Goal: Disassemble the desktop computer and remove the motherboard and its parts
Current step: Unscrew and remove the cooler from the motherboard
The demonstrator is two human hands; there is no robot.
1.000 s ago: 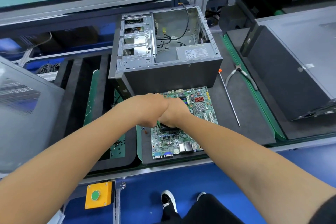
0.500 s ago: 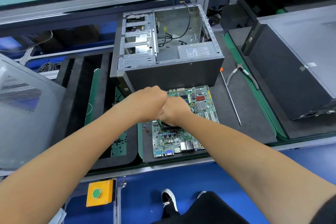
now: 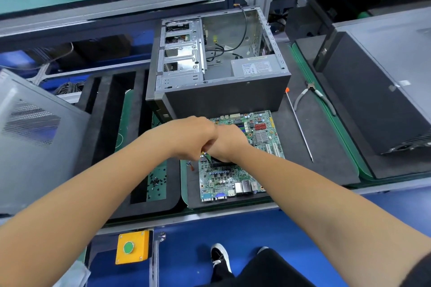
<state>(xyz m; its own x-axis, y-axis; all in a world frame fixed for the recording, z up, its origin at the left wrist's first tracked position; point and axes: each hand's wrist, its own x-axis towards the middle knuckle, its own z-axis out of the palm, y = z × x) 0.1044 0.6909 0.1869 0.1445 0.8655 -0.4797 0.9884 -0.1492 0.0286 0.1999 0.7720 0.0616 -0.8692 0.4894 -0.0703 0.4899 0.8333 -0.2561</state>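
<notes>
The motherboard (image 3: 242, 158) lies in front of the computer case (image 3: 217, 70), pliers (image 3: 313, 98) to its right

left hand (image 3: 196, 137), right hand (image 3: 229, 143) touching over motherboard (image 3: 233, 177) | open case (image 3: 217, 65) behind | screwdriver (image 3: 299, 126) right

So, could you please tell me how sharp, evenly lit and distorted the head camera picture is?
Head view: even overhead light, soft shadows; motherboard and open computer case sharp; wide-angle lens bows the frame rails; both hands, left hand and right hand, hide what they work on.
</notes>
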